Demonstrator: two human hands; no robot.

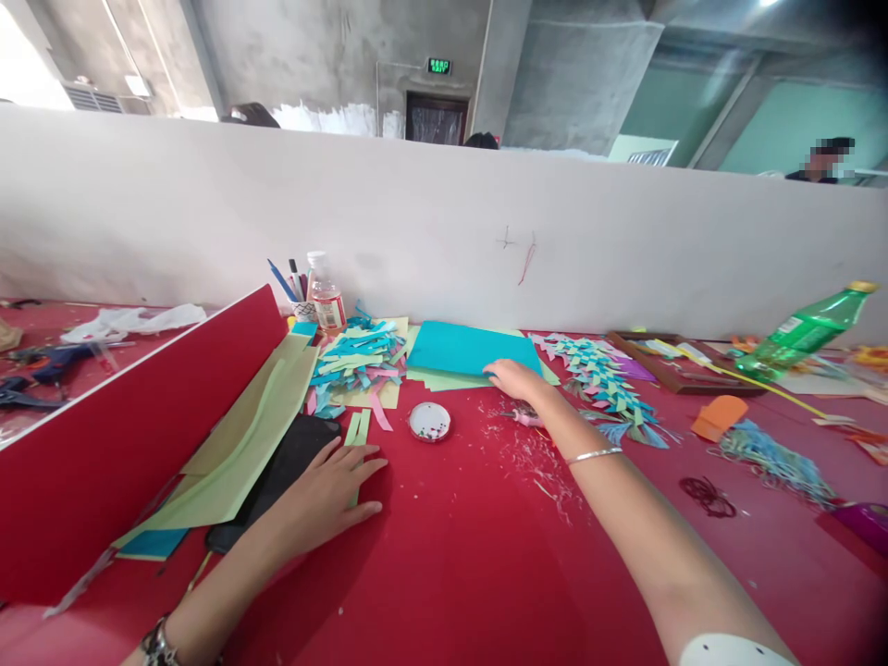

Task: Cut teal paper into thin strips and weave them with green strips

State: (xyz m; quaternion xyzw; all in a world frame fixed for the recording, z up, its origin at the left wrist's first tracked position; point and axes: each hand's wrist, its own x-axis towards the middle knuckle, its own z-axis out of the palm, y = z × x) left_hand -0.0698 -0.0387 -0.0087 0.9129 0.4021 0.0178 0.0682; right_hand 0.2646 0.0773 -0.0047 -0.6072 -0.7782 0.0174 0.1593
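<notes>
The left hand (pixel 337 486) lies spread, its grip released, over pale green strips (pixel 352 429). The right hand (pixel 514 378) is at the near edge of the blue paper (pixel 462 347), on the far part of the red surface (pixel 444 573); whether its grip pinches the sheet, I cannot tell. Between the hands, a shallow white dish (pixel 428 419) holds small dark and coloured bits. Far left, a patterned cup (pixel 303 314) holds pens (pixel 280 277) beside a capped clear bottle (pixel 328 303).

Paper strips (pixel 357 359) left of sheets (pixel 462 348)

Black object (pixel 291 455) partly behind left hand (pixel 333 486)
</notes>
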